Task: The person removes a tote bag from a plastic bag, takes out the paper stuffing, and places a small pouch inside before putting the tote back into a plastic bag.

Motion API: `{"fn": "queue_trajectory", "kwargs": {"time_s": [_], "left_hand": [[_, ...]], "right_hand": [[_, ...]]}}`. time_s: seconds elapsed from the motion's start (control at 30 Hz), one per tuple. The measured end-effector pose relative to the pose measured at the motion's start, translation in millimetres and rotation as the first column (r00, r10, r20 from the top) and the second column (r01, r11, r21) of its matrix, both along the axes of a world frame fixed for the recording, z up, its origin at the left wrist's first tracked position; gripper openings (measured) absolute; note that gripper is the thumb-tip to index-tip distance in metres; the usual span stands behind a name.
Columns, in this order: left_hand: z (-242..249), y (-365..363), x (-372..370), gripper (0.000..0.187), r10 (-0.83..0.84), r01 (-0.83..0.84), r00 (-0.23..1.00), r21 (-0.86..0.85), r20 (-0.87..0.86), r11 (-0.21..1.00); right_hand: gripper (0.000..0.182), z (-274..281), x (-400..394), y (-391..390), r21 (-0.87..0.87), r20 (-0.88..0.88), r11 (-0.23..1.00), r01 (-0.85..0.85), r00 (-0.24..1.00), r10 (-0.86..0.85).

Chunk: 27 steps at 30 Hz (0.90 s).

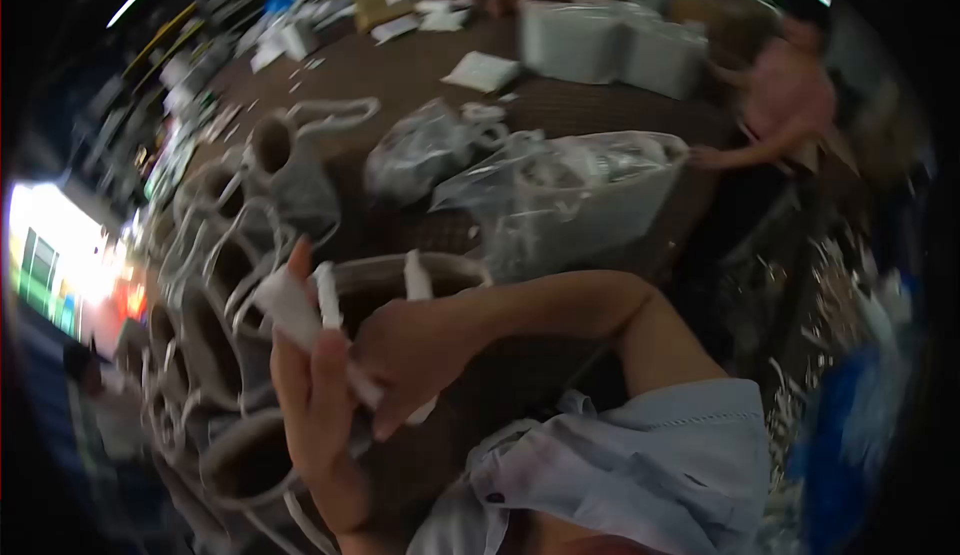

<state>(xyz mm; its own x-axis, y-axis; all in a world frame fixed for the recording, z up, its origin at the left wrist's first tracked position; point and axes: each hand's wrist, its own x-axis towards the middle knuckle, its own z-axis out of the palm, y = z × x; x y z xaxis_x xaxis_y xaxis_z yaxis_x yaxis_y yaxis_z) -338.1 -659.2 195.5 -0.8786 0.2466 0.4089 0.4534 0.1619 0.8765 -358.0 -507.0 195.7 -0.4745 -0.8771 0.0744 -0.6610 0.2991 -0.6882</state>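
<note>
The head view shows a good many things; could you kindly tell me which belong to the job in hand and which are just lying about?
Job, apparently:
white strip in the left hand, right hand against it
open bag beyond the hands
perhaps the similar bags on the left

Lying about, apparently:
crumpled clear plastic
flat white packet

To our left, pale open-topped fabric bags with looped handles (308,198) crowd the brown flat surface (345,80). Before us, right of them, lies a clear crumpled plastic bag (408,160); right again, a large white plastic-wrapped bag (590,227). Behind stand pale boxy wrapped bundles (572,47), a flat white packet (483,72) just left.
</note>
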Motion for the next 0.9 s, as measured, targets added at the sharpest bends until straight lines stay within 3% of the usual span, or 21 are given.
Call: {"fn": "queue_trajectory", "kwargs": {"time_s": [0.03, 0.07, 0.1, 0.13, 0.17, 0.2, 0.27, 0.3, 0.37, 0.4, 0.43, 0.47, 0.53, 0.6, 0.63, 0.67, 0.7, 0.77, 0.83, 0.87, 0.9], "left_hand": [[8.5, -5.8, 3.0, 0.049, -0.024, 0.037, 0.995, -0.133, 0.102, 0.99], [3.6, -17.9, 8.2, 0.048, -0.001, 0.008, 0.999, -0.189, 0.039, 0.982], [-1.0, -28.7, 13.8, 0.047, 0.021, -0.027, 0.999, -0.241, -0.025, 0.97], [-17.4, -40.6, 20.4, 0.046, 0.048, -0.122, 0.96, -0.257, -0.276, 0.959], [-8.2, -49.9, 38.6, 0.044, 0.033, -0.06, 0.988, -0.181, -0.151, 0.982], [-18.1, -72.0, 60.9, 0.044, 0.144, -0.167, 0.981, -0.182, -0.132, 0.969], [-57.7, -112.6, 94.4, 0.044, -0.046, 0.027, 0.917, 0.053, 0.397, 0.998], [-79.6, -126.8, 112.6, 0.043, 0.068, -0.084, 0.841, 0.006, 0.537, 0.996], [-125.6, -151.1, 147.5, 0.043, 0.172, -0.195, 0.727, -0.041, 0.665, 0.98], [-146.8, -162.4, 163.4, 0.044, 0.316, -0.372, 0.525, -0.12, 0.79, 0.92], [-166.6, -171.6, 178.6, 0.045, 0.41, -0.509, 0.281, -0.228, 0.868, 0.83], [-188.4, -177.1, 194.6, 0.045, 0.403, -0.509, 0.279, -0.221, 0.872, 0.832], [-217.9, -190.0, 207.9, 0.051, 0.445, -0.919, 0.316, 0.155, 0.838, 0.362], [-217.7, -209.2, 203.2, 0.06, 0.588, -0.82, 0.528, 0.547, 0.613, 0.167], [-196.1, -206.8, 195.7, 0.06, 0.67, -0.784, 0.571, 0.557, 0.475, 0.274], [-164.2, -203.9, 187.8, 0.06, 0.728, -0.744, 0.607, 0.55, 0.319, 0.379], [-138.4, -203.5, 181.0, 0.06, 0.714, -0.734, 0.624, 0.553, 0.318, 0.395], [-93.1, -205.0, 168.5, 0.061, 0.571, -0.569, 0.821, 0.122, 0.019, 0.813], [-59.8, -199.1, 132.0, 0.059, 0.455, -0.448, 0.89, 0.173, -0.006, 0.877], [-53.3, -197.6, 103.3, 0.057, 0.415, -0.421, 0.907, 0.168, 0.071, 0.891], [-46.9, -196.1, 74.6, 0.056, 0.374, -0.396, 0.915, 0.163, 0.149, 0.904]], "right_hand": [[0.031, 1.0, 1.9, 1.3, 0.052, 0.086, 0.998, -0.032, 0.996, 0.027], [0.026, -15.4, -2.8, 3.8, -0.075, -0.013, 0.994, -0.083, 0.997, 0.082], [0.02, -19.3, -6.3, 7.9, -0.222, 0.246, 0.968, -0.121, 0.953, 0.175], [0.02, -16.9, -5.7, 14.4, -0.276, 0.472, 0.961, -0.016, 0.869, 0.15], [0.021, -19.9, -14.1, 22.0, -0.389, 0.466, 0.921, 0.011, 0.865, 0.186], [0.027, -15.1, -16.5, 27.8, -0.379, 0.498, 0.924, 0.042, 0.851, 0.165], [0.035, -13.1, -21.9, 34.0, -0.353, 0.524, 0.934, 0.049, 0.837, 0.154], [0.048, -16.5, -20.2, 33.8, -0.149, 0.148, 0.984, -0.095, 0.982, 0.117], [0.061, -20.9, -13.3, 30.9, 0.101, -0.256, 0.982, -0.157, 0.95, 0.179], [0.069, -21.7, -9.3, 28.7, 0.512, -0.177, 0.854, -0.088, 0.963, 0.205], [0.077, -22.1, -5.7, 28.4, 0.829, -0.103, 0.559, -0.022, 0.976, 0.191], [0.077, -28.3, -3.1, 34.8, 0.834, -0.1, 0.552, -0.024, 0.976, 0.192], [0.075, -43.6, 0.7, 51.7, 0.75, -0.261, 0.661, -0.009, 0.915, 0.309], [0.07, -33.5, 4.0, 44.4, 0.841, -0.172, 0.541, 0.02, 0.957, 0.232], [0.066, -27.0, 3.3, 41.3, 0.906, -0.088, 0.424, 0.007, 0.981, 0.171], [0.066, -12.4, 4.0, 44.6, 0.907, -0.086, 0.42, 0.018, 0.986, 0.144], [0.058, 9.0, 4.6, 49.2, 0.737, 0.135, 0.674, -0.057, 0.989, -0.064], [0.046, 19.2, 7.7, 54.4, 0.186, 0.509, 0.972, 0.147, 0.832, -0.223], [0.033, -1.1, 3.8, 59.2, -0.335, 0.716, 0.779, 0.531, 0.68, -0.155], [0.033, -10.2, 1.7, 51.4, -0.34, 0.714, 0.768, 0.542, 0.68, -0.165], [0.029, -15.8, 1.9, 36.7, -0.475, 0.731, 0.706, 0.526, 0.682, -0.015]]}}
